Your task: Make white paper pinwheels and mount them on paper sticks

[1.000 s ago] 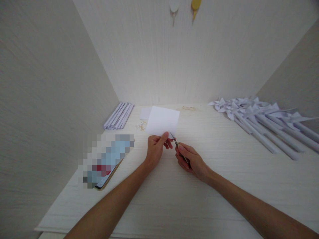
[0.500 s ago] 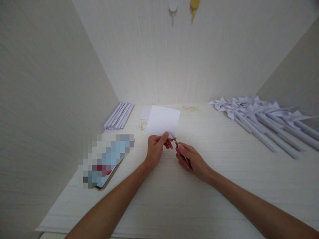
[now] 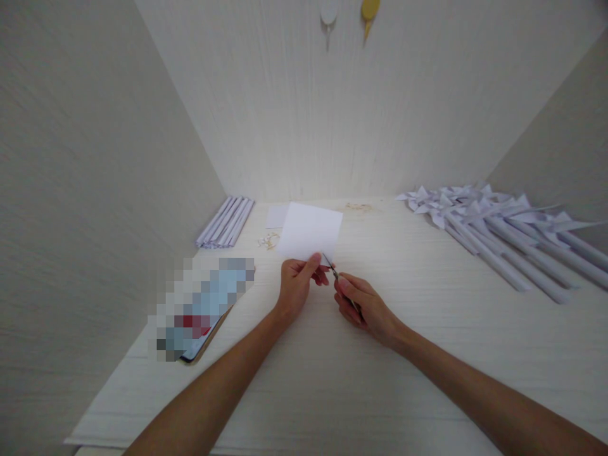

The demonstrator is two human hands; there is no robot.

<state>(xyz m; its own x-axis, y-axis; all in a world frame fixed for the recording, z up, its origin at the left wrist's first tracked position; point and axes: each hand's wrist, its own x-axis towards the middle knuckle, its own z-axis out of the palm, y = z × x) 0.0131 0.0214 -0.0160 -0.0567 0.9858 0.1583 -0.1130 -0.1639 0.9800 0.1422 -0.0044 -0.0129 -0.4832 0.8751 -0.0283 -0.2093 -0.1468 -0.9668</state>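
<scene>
My left hand (image 3: 295, 286) pinches the near edge of a white square sheet of paper (image 3: 309, 232) and holds it up above the table. My right hand (image 3: 363, 305) grips a small pair of scissors (image 3: 338, 278). The blade tips sit at the sheet's near right corner, just beside my left thumb.
A bundle of rolled white paper sticks (image 3: 225, 220) lies at the back left. A heap of white paper pinwheels (image 3: 498, 227) fills the right side. A phone with a blurred screen (image 3: 202, 307) lies at the left. A smaller paper square (image 3: 276, 216) and scraps (image 3: 268, 240) lie behind the sheet.
</scene>
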